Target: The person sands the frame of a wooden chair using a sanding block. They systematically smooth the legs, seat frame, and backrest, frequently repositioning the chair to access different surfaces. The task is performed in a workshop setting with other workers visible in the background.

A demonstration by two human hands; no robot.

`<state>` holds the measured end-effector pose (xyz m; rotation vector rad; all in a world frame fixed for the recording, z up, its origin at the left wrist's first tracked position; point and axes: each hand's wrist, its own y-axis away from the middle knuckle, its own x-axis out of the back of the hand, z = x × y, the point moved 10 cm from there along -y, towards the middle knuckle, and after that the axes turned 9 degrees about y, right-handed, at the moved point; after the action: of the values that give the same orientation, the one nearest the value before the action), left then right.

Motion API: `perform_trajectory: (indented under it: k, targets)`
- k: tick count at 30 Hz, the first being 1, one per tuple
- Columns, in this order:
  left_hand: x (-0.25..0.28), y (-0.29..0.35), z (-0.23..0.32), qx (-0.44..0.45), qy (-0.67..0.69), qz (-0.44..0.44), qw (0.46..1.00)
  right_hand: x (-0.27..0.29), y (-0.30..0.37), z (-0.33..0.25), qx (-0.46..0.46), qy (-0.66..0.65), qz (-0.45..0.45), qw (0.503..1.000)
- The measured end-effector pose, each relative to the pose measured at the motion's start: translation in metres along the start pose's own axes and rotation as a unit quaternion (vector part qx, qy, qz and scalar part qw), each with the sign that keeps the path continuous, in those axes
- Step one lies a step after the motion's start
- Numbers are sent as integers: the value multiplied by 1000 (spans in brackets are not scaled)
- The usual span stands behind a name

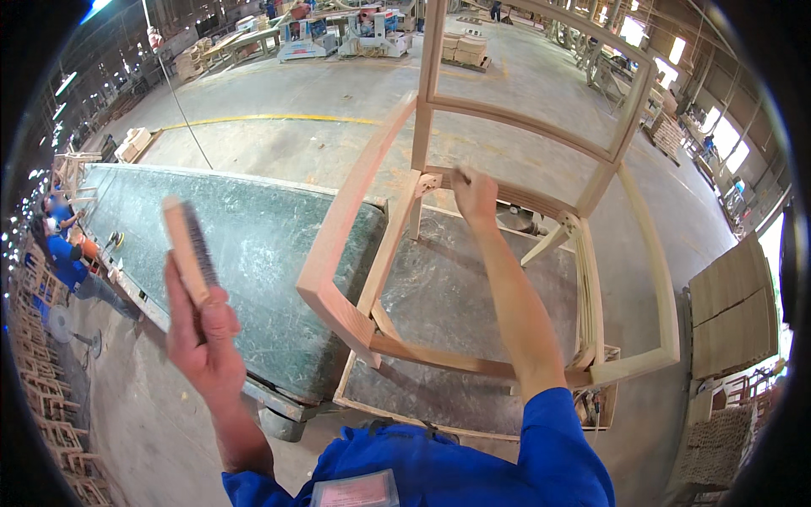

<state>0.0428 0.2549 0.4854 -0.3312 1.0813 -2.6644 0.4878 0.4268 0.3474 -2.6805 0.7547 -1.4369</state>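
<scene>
A bare wooden armchair frame stands in front of me, its seat open and its tall back frame on the far side. My left hand is raised to the left of the chair. Its fingers close round a wooden brush with dark bristles, held clear of the wood. My right hand reaches over the seat opening to the back rail, near the left rear corner block. Those fingers are curled closed; whatever is in them is hidden.
The chair rests on a grey wood-rimmed platform. Beside it on the left is a long green worktable. A dark round tool lies behind the seat. Two people in blue are at far left; stacked boards stand right.
</scene>
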Motion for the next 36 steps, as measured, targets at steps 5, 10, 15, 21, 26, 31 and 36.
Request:
perform_trajectory:
  k: [5, 10, 15, 21, 26, 31, 36]
  targets:
    - [-77, -24, -42, 84, 101, -129, 983, -39, -20, 105, 82, 1, 71, 994]
    - [-114, -51, -37, 35, -7, -224, 974, -120, -17, 56, 42, -26, -88, 995]
    - [-112, -55, -66, 110, 25, -156, 981, -156, 73, 40, 196, 192, -405, 872]
    - [-138, -73, -86, 82, -84, -215, 970, -68, 170, -57, 292, 135, -330, 887]
    - [-186, -97, -88, 6, -201, -319, 926, 4, 245, -48, 258, 49, -145, 954]
    - [-181, -146, -80, -183, -223, -321, 902, -2, 285, 31, 125, 54, -248, 959]
    - [-197, -146, -55, -226, -230, -374, 870, -8, 291, 38, 136, 104, -230, 958]
